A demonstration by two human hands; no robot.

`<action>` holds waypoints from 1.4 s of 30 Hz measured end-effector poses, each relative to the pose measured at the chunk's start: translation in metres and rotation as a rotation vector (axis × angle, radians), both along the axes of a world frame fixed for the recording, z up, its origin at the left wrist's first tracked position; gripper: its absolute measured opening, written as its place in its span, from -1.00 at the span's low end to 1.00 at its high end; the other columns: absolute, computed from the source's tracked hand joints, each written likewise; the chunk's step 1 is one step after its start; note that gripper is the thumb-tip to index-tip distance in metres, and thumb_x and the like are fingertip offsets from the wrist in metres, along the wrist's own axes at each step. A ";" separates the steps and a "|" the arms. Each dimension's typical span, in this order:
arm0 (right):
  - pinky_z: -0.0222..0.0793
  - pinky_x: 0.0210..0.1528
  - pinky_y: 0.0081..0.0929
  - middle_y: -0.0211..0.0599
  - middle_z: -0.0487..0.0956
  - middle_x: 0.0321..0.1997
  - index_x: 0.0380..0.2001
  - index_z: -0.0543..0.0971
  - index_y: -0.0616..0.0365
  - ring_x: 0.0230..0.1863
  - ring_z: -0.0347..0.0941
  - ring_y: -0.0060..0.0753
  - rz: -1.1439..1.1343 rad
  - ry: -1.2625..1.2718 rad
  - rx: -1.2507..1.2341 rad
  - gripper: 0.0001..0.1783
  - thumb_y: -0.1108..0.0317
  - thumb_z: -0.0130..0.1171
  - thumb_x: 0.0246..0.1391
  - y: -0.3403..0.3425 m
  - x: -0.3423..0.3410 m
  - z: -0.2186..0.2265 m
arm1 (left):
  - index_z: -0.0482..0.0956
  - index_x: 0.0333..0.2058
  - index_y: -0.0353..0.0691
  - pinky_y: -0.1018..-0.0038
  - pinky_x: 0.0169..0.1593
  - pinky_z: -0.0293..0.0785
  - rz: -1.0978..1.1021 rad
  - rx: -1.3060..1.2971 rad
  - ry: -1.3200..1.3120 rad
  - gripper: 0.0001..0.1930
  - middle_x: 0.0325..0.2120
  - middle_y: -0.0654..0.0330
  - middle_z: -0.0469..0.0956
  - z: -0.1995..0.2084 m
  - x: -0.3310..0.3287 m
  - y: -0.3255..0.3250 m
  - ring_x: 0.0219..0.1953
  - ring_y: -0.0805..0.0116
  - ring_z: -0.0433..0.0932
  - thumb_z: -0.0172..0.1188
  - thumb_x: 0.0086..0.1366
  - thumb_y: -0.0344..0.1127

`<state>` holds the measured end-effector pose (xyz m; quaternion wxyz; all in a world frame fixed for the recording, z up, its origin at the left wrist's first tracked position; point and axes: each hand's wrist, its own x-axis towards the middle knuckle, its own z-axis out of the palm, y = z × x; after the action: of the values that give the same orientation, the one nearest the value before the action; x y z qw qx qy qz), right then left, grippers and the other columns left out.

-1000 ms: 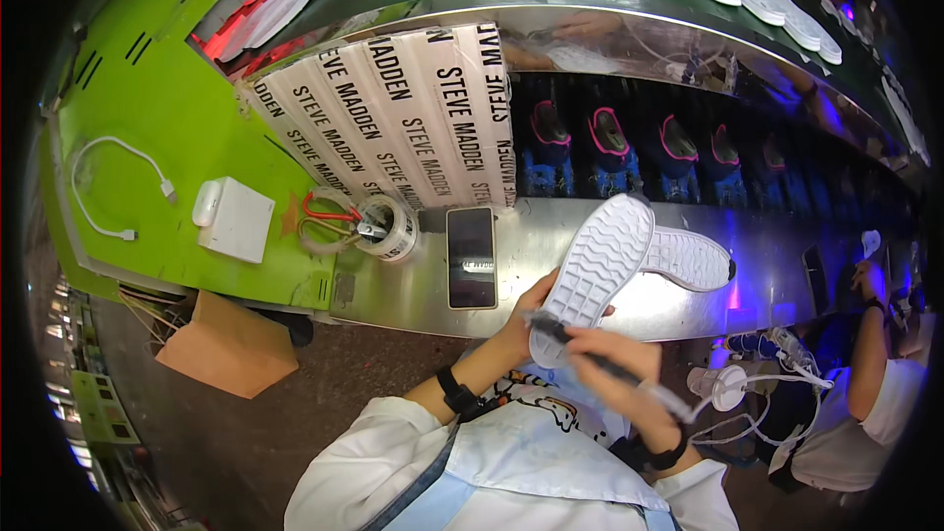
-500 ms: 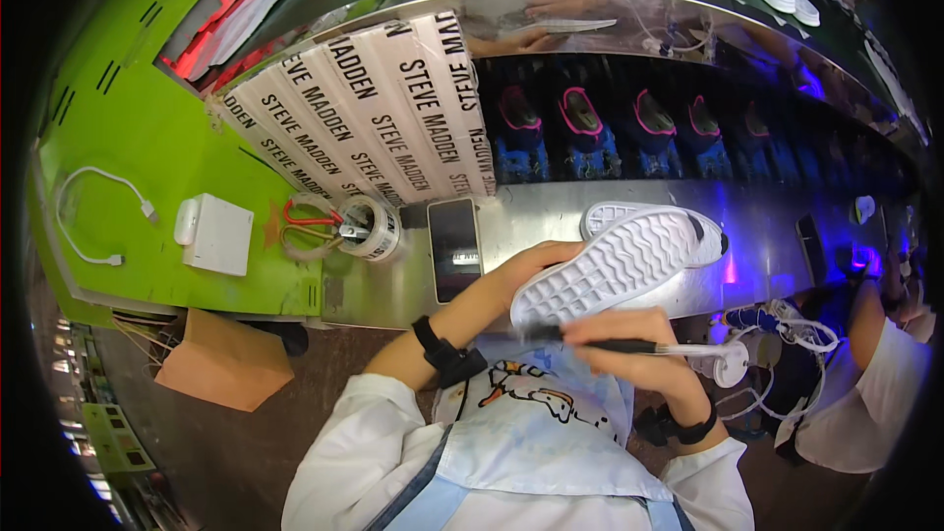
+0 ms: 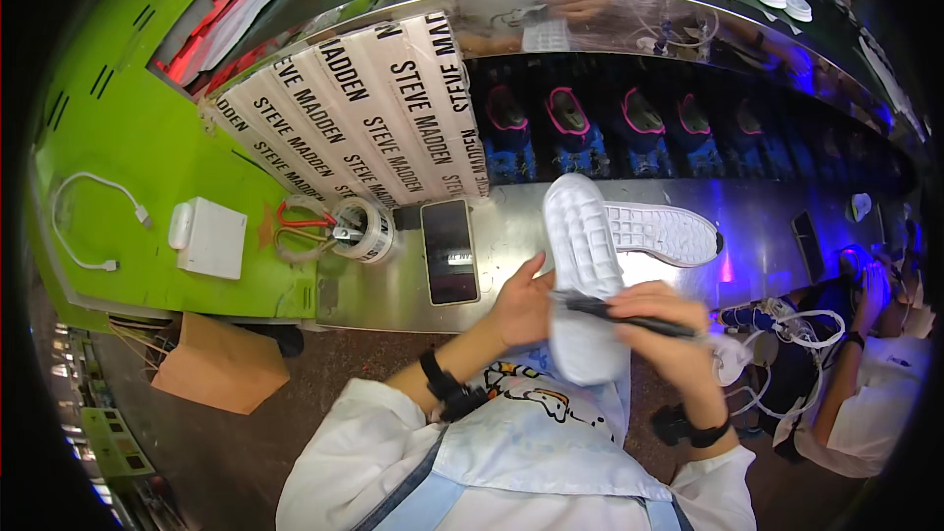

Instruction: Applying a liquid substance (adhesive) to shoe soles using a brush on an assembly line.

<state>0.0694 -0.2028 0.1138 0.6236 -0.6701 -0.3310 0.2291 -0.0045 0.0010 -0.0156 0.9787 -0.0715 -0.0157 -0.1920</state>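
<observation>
A white shoe sole (image 3: 580,246) stands lengthwise in front of me, its ridged tread toward me and its lower half smeared by motion. My left hand (image 3: 521,305) is at its left edge, thumb raised, the other fingers mostly hidden behind the sole. Wrapped in my right hand (image 3: 659,320) is a slim black-handled tool (image 3: 590,306), which crosses the middle of the sole; its tip is too blurred to make out. Another white sole (image 3: 664,234) lies on the metal bench (image 3: 393,300), just beyond and to the right.
A dark phone (image 3: 450,251) lies left of the soles, beside a tape roll (image 3: 379,236) and red-handled scissors (image 3: 295,221). A printed box (image 3: 344,108) stands behind. Shoes (image 3: 567,113) line a low shelf, soles the upper one. Another person's arm (image 3: 836,379) is at right.
The sole in my hands has swung from a slant to nearly upright, uncovering more of the other sole. My left hand has shifted down along its edge; my right hand has risen slightly with the tool.
</observation>
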 end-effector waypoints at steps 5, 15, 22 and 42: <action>0.40 -0.25 -0.56 -0.21 0.63 -0.38 -0.24 0.64 0.22 -0.39 0.52 -0.48 -0.262 0.027 0.007 -0.75 0.55 0.26 -0.09 0.035 -0.010 -0.013 | 0.08 0.29 -0.27 0.11 0.12 0.39 0.161 0.293 0.027 -0.31 0.23 -0.03 0.21 0.008 -0.011 -0.012 0.10 -0.05 0.39 -0.27 0.34 0.11; 0.45 -0.14 -0.49 -0.26 0.66 -0.27 -0.30 0.65 0.13 -0.29 0.59 -0.38 0.171 -0.241 0.018 -0.78 0.50 0.28 -0.12 0.036 -0.035 -0.022 | 0.14 0.27 -0.24 0.17 0.15 0.39 0.272 0.182 0.004 -0.35 0.18 -0.05 0.27 0.036 0.012 -0.008 0.13 0.03 0.37 -0.22 0.34 0.06; 0.48 -0.38 -0.61 -0.31 0.64 -0.44 -0.37 0.64 0.31 -0.48 0.54 -0.60 0.373 0.200 -0.134 -0.87 0.46 0.19 0.07 0.024 -0.015 -0.008 | 0.14 0.25 -0.34 0.08 0.05 0.47 0.119 0.403 0.029 -0.32 0.19 -0.15 0.24 0.037 0.024 0.014 0.08 -0.04 0.42 -0.16 0.29 0.03; 0.48 -0.25 -0.49 -0.10 0.64 -0.33 -0.42 0.63 0.33 -0.33 0.60 -0.30 0.416 -0.278 -0.192 -0.87 0.50 0.13 0.03 -0.024 0.017 -0.014 | 0.55 -0.08 -0.31 0.54 -0.24 0.54 -0.441 1.015 0.154 -0.60 -0.25 0.13 0.61 0.062 0.039 0.002 -0.31 0.39 0.61 0.16 0.22 -0.13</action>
<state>0.0866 -0.2263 0.1000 0.4453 -0.6689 -0.5206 0.2884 0.0343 0.0025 0.0460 0.8253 0.3935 0.1655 -0.3698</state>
